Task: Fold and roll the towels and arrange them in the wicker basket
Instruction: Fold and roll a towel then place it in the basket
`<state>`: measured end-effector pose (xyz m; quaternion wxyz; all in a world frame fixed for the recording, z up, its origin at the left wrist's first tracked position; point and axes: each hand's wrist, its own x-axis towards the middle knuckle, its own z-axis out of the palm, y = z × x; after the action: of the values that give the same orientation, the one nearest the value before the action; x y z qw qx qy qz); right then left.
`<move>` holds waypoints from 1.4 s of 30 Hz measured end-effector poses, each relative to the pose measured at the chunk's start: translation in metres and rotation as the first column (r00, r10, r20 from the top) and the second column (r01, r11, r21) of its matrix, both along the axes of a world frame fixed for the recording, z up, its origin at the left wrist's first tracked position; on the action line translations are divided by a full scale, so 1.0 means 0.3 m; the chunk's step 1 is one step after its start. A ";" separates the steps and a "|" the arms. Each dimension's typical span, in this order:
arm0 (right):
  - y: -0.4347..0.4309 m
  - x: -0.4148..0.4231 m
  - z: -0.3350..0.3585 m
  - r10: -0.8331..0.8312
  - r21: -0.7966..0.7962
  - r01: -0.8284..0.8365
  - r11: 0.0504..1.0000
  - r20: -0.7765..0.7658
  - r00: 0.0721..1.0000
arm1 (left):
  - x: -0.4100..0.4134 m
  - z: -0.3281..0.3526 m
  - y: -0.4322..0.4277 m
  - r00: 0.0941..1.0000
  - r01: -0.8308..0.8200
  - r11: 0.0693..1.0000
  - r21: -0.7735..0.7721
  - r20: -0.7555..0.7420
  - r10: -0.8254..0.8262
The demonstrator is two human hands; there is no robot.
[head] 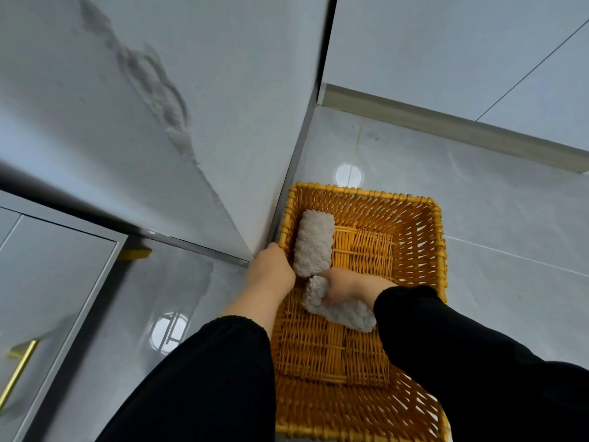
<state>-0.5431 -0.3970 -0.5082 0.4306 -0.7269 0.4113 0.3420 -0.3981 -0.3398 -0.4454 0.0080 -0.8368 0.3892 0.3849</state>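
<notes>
Placing a second rolled towel (338, 309) in the wicker basket (414, 218), a person's right hand (347, 287) is gripping it just nearer than the first rolled towel (314, 242) at far left. The left hand (271, 272) is sitting at the left rim, grip unclear. The next move is probably turning it parallel.

Left hand (271, 272): fingers drop out of sight past the wicker basket (439, 250) rim, beside the rolled towel (314, 244) just beyond them, so can't tell what they touch. Right hand (350, 290): fingertips buried in the second towel (341, 312) under it, whose near end runs under the black sleeve (462, 346). Same sleeve covers the basket's corner nearest that hand; bottom edge cuts both arms.
</notes>
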 end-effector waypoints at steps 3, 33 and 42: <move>-0.014 -0.035 0.009 -0.034 0.041 0.033 0.999 0.032 0.999 | -0.004 -0.001 -0.001 1.000 -0.009 1.000 -0.001 -0.008 0.009; -0.057 -0.138 -0.155 -0.117 -0.737 0.158 0.657 0.107 0.987 | -0.013 -0.009 -0.018 1.000 -0.018 0.997 0.069 0.016 0.017; -0.055 -0.094 -0.100 -0.136 -0.675 0.162 0.720 0.092 0.986 | -0.026 0.040 -0.012 0.997 -0.065 0.996 0.060 -0.043 0.067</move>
<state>-0.5712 -0.4136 -0.5383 0.1685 -0.8044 0.5571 0.1191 -0.4059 -0.3435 -0.4334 0.0111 -0.8397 0.3499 0.4151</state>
